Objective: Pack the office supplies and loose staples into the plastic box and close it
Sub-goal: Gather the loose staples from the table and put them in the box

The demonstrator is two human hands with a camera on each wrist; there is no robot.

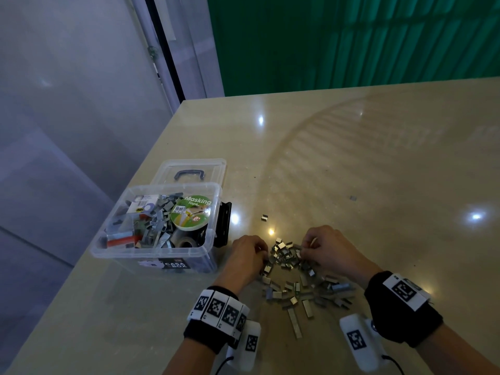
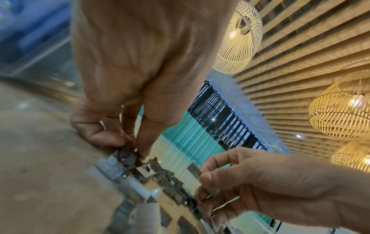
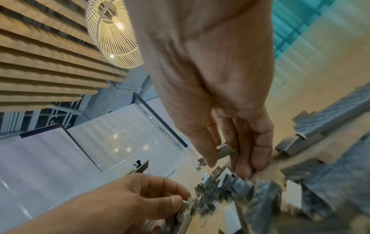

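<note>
I note my left hand (image 1: 250, 253) and right hand (image 1: 326, 249) each pinching staples (image 1: 295, 277) from the table (image 1: 378, 158) heap; next, carry them into the open box (image 1: 155, 250).

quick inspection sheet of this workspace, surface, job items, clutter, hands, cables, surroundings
surface: glossy beige table, light glare spots.
job's things: clear plastic box open, holding masking tape and staples; its lid lies behind it; pile of loose staples between the hands.
clutter: two stray staples beyond the pile.
grippers: left hand pinches staples at the pile's left edge; right hand pinches a staple strip.
cables: thin black leads from the wrist cameras.
surroundings: green wall, grey floor, wicker ceiling lamps.
</note>
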